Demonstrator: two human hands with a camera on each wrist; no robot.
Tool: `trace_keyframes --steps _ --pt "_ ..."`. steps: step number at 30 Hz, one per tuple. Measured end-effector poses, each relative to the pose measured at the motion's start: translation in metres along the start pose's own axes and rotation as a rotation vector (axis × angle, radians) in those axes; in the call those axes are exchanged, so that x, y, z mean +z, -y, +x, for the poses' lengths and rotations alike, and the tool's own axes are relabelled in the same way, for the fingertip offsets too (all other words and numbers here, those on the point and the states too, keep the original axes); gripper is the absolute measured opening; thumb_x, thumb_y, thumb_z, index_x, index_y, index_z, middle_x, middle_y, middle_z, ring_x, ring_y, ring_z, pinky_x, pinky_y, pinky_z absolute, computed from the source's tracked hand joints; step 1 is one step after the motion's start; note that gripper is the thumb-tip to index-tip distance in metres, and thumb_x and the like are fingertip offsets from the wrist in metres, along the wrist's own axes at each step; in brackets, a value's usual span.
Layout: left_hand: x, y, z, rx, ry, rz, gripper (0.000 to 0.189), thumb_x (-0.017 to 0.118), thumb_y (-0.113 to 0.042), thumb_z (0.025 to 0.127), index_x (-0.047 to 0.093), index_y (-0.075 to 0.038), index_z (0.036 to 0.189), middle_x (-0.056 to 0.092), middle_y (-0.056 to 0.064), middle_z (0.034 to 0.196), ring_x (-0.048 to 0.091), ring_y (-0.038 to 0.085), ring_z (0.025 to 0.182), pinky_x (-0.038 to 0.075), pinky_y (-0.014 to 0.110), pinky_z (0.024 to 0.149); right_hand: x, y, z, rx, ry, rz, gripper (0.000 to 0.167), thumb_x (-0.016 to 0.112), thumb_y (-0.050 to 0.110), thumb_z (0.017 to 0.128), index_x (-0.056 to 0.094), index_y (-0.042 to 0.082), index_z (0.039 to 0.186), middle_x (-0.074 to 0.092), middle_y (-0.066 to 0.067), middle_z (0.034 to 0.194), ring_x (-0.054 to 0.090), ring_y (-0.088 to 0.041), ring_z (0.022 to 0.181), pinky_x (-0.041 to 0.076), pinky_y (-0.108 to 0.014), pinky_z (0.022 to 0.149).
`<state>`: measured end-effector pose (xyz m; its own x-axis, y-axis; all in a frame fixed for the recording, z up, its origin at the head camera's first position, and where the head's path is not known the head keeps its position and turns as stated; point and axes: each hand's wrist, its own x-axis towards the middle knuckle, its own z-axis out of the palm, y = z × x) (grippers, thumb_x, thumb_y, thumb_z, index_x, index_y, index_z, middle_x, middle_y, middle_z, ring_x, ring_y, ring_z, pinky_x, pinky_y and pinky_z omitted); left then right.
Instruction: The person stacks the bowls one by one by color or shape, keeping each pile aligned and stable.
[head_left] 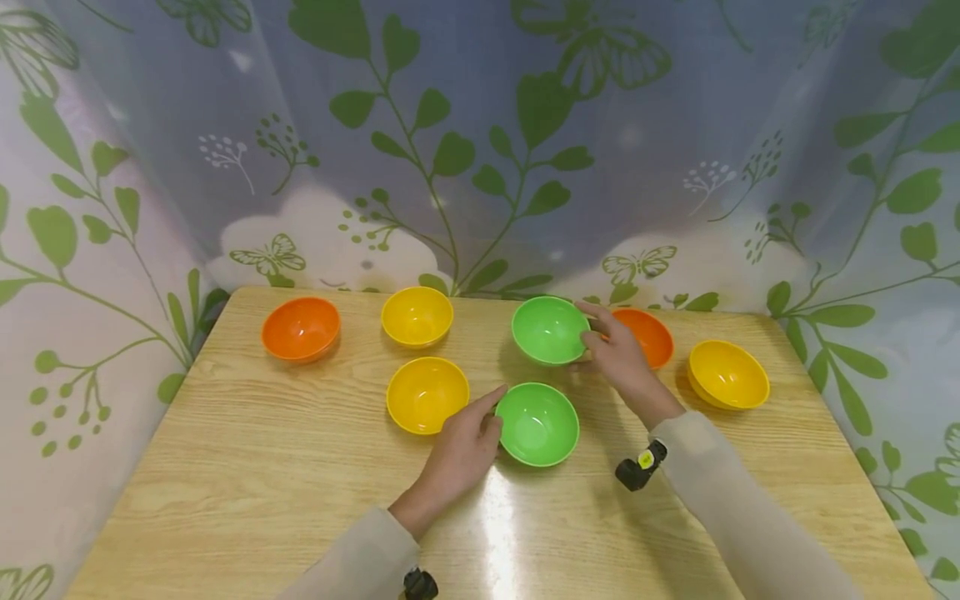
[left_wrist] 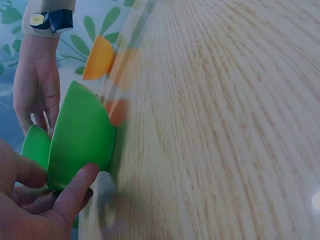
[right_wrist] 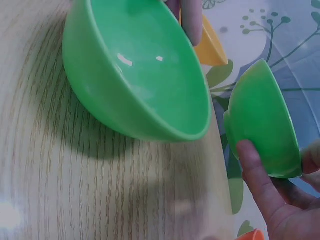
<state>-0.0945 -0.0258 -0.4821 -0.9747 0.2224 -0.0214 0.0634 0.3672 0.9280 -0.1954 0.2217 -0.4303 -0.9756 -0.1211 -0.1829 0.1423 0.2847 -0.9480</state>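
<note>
My left hand point(head_left: 461, 454) pinches the left side of the nearer green bowl point(head_left: 537, 429). In the left wrist view, its thumb is at the rim and a finger lies along the outer wall of that green bowl point(left_wrist: 82, 137). My right hand point(head_left: 618, 354) grips the right side of the farther green bowl point(head_left: 551, 335), just behind the first. The right wrist view has that farther green bowl point(right_wrist: 262, 125) between thumb and fingers, one fingertip low on its outside. Both green bowls face upward, and no contents show in the head view.
Left of the green bowls stand two yellow bowls point(head_left: 417, 318) and an orange bowl point(head_left: 302, 331). Another orange bowl point(head_left: 651, 337), partly behind my right hand, and a yellow bowl point(head_left: 728, 375) stand to the right. A leaf-patterned curtain point(head_left: 465, 208) borders the wooden table point(head_left: 285, 467).
</note>
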Motion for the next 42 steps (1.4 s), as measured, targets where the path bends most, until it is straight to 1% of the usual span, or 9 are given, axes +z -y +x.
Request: trace_keyframes --steps 4,8,15,20,23,26,31,36,42 --pt "-0.001 -0.003 0.000 -0.011 0.009 0.010 0.051 0.051 -0.008 0.109 0.053 -0.003 0.160 0.072 0.016 0.136 0.063 0.012 0.088 0.058 0.026 0.075 0.000 0.003 -0.005 -0.020 0.017 -0.008 0.062 0.041 0.007 0.112 0.029 0.011 0.173 0.037 -0.028 0.171 0.065 -0.046 0.127 0.064 -0.057 0.098" --pt "-0.002 -0.008 -0.001 -0.029 0.016 0.021 0.050 0.050 -0.007 0.110 0.052 -0.001 0.160 0.066 0.018 0.149 0.064 0.015 0.094 0.058 0.026 0.079 -0.001 0.003 -0.009 -0.037 0.039 -0.012 0.062 0.041 0.007 0.113 0.029 0.012 0.173 0.036 -0.027 0.171 0.062 -0.047 0.132 0.063 -0.061 0.099" --pt "-0.001 -0.007 0.000 -0.048 0.027 0.032 0.051 0.050 -0.007 0.111 0.051 -0.002 0.161 0.063 0.017 0.154 0.064 0.014 0.093 0.058 0.024 0.079 -0.002 0.005 -0.015 -0.053 0.043 -0.052 0.060 0.041 0.008 0.113 0.031 0.011 0.172 0.041 -0.029 0.167 0.061 -0.048 0.133 0.064 -0.061 0.097" --pt "-0.001 -0.009 0.000 -0.063 0.029 0.038 0.051 0.050 -0.007 0.112 0.050 -0.004 0.162 0.060 0.015 0.159 0.065 0.017 0.101 0.058 0.027 0.084 -0.001 0.006 -0.022 -0.069 0.047 -0.095 0.059 0.042 0.008 0.112 0.034 0.009 0.171 0.046 -0.030 0.163 0.063 -0.048 0.131 0.067 -0.054 0.092" --pt "-0.001 -0.008 0.001 -0.067 0.030 0.037 0.051 0.050 -0.008 0.112 0.049 -0.004 0.162 0.058 0.015 0.161 0.064 0.017 0.103 0.058 0.028 0.086 -0.001 0.006 -0.025 -0.074 0.044 -0.122 0.058 0.043 0.008 0.112 0.036 0.008 0.170 0.047 -0.031 0.162 0.063 -0.048 0.132 0.068 -0.053 0.091" --pt "-0.001 -0.008 0.001 -0.078 0.038 0.027 0.051 0.049 -0.008 0.112 0.048 -0.004 0.163 0.059 0.015 0.160 0.063 0.016 0.097 0.057 0.026 0.082 -0.001 0.006 -0.029 -0.068 0.053 -0.124 0.058 0.041 0.006 0.112 0.036 0.008 0.170 0.047 -0.033 0.161 0.064 -0.049 0.129 0.066 -0.057 0.092" --pt "-0.002 -0.009 0.000 -0.087 0.049 -0.016 0.052 0.049 -0.008 0.112 0.047 -0.004 0.163 0.062 0.019 0.154 0.063 0.013 0.085 0.057 0.022 0.070 -0.003 0.004 -0.034 -0.059 0.073 -0.119 0.057 0.041 0.004 0.112 0.037 0.006 0.169 0.047 -0.033 0.161 0.068 -0.048 0.124 0.067 -0.055 0.090" --pt "-0.001 -0.007 0.001 -0.096 0.046 -0.035 0.052 0.048 -0.008 0.111 0.047 -0.005 0.164 0.069 0.018 0.143 0.062 0.013 0.082 0.057 0.022 0.066 -0.004 -0.001 -0.039 -0.062 0.099 -0.109 0.055 0.041 0.003 0.113 0.038 0.004 0.168 0.047 -0.035 0.160 0.070 -0.046 0.119 0.067 -0.058 0.089" --pt "0.000 -0.006 0.002 -0.096 0.049 -0.047 0.053 0.047 -0.008 0.112 0.046 -0.006 0.164 0.068 0.018 0.145 0.063 0.015 0.085 0.057 0.022 0.067 -0.004 -0.005 -0.043 -0.052 0.106 -0.118 0.055 0.041 0.005 0.114 0.039 0.006 0.168 0.049 -0.034 0.160 0.070 -0.043 0.118 0.066 -0.061 0.089"
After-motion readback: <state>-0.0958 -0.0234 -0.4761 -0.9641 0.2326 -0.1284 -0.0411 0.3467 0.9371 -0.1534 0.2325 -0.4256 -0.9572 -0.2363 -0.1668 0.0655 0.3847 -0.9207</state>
